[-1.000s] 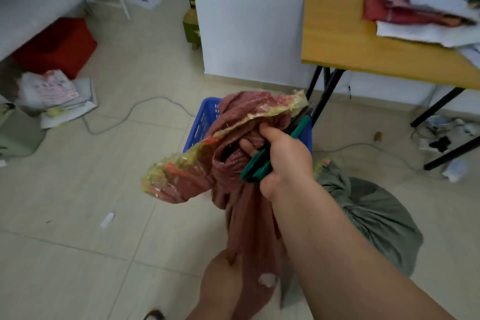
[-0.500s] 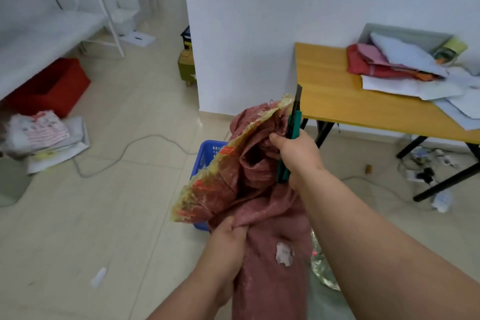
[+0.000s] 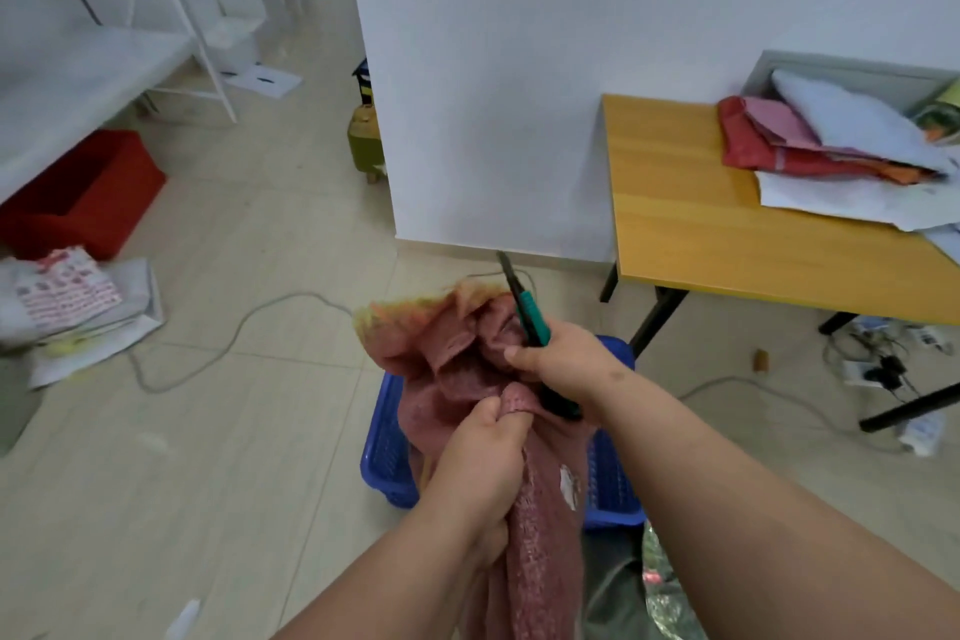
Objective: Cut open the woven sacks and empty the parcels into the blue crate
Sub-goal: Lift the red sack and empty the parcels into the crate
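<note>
we are gripping the red woven sack [image 3: 540, 525] with our left hand [image 3: 480, 463], fingers clenched round a bunched fold. our right hand [image 3: 563, 364] is holding green-handled scissors [image 3: 527, 314], fingers wrapped round the handles, blades pointing up. the sack is hanging over the blue crate [image 3: 387, 447] on the floor.

The left hand [image 3: 485, 457] gripped the red sack [image 3: 540, 525] at a bunched fold. The right hand [image 3: 566, 364] held green-handled scissors [image 3: 527, 312], blades pointing up, against the sack's open mouth. The sack hung over the blue crate [image 3: 387, 437] on the floor. A yellow table [image 3: 701, 218] carried folded sacks at its far right corner.
</note>
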### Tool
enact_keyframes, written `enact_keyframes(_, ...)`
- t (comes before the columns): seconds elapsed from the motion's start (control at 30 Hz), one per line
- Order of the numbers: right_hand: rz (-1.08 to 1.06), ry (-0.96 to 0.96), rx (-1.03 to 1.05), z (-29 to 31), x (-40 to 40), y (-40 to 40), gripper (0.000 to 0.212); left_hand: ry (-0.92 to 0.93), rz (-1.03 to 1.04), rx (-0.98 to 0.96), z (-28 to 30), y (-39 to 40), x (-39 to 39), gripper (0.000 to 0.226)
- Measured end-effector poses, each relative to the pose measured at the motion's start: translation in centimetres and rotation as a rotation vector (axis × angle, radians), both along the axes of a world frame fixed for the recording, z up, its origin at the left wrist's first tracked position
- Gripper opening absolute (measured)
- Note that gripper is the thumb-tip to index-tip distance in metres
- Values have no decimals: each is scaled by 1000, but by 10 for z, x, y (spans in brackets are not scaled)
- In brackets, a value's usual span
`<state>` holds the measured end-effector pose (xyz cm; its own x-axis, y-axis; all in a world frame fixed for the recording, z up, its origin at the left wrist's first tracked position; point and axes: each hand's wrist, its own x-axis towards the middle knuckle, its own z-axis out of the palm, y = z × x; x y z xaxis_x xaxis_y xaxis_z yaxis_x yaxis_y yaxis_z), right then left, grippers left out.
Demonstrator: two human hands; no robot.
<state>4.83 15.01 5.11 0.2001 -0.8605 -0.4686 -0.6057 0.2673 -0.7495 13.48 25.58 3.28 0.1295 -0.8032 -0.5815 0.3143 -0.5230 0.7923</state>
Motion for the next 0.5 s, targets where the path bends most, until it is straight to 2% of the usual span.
enact_keyframes(0.1, 81, 79, 6, -10, -5, -28, 39, 46, 22, 38, -3, -32, -4, 21)
enact_keyframes(0.33, -67, 27, -14, -30, -30, -70, 17, 15, -106, 53, -16, -86, -21, 23)
enact_keyframes(0.5, -119, 91, -17, -38, -55, -79, 10, 74, -225, 88, -28, -105, -42, 35)
